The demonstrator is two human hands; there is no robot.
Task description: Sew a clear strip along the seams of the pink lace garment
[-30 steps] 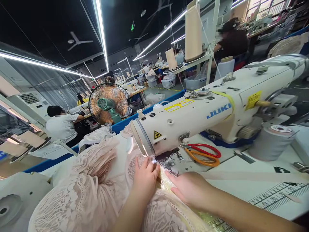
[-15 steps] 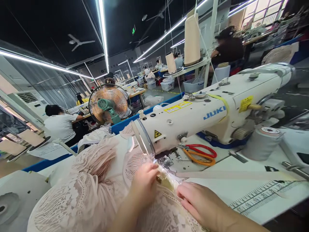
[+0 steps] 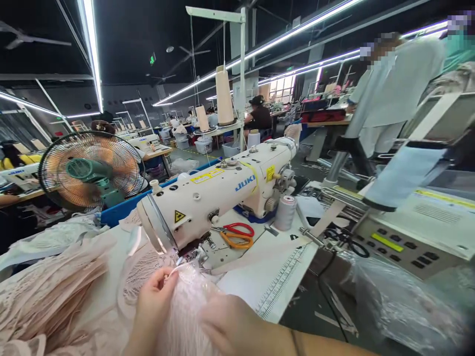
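My left hand [image 3: 158, 291] pinches the edge of pale pink lace fabric [image 3: 187, 309] between thumb and fingers, just in front of the needle area of a white sewing machine [image 3: 208, 193]. On the right side of the same lace lies my right hand [image 3: 230, 316], blurred by motion, its fingertips smeared against the cloth. A narrow pale strip [image 3: 252, 257] runs from the needle area across the table to the right. Beside the machine's base rest scissors with one red and one orange handle [image 3: 237, 236].
Gathered lace [image 3: 55, 287] is heaped on the left of the table. A caged fan [image 3: 91, 170] stands behind it. Right of the machine are a grey thread cone [image 3: 285, 215], a printed ruler [image 3: 285, 282] and a control box [image 3: 411, 237]. A person in white [image 3: 404, 94] stands at the back right.
The view has swung to the right, bringing the control box and a standing person into sight. My right hand has shifted on the lace and is now blurred; my left keeps hold near the needle.
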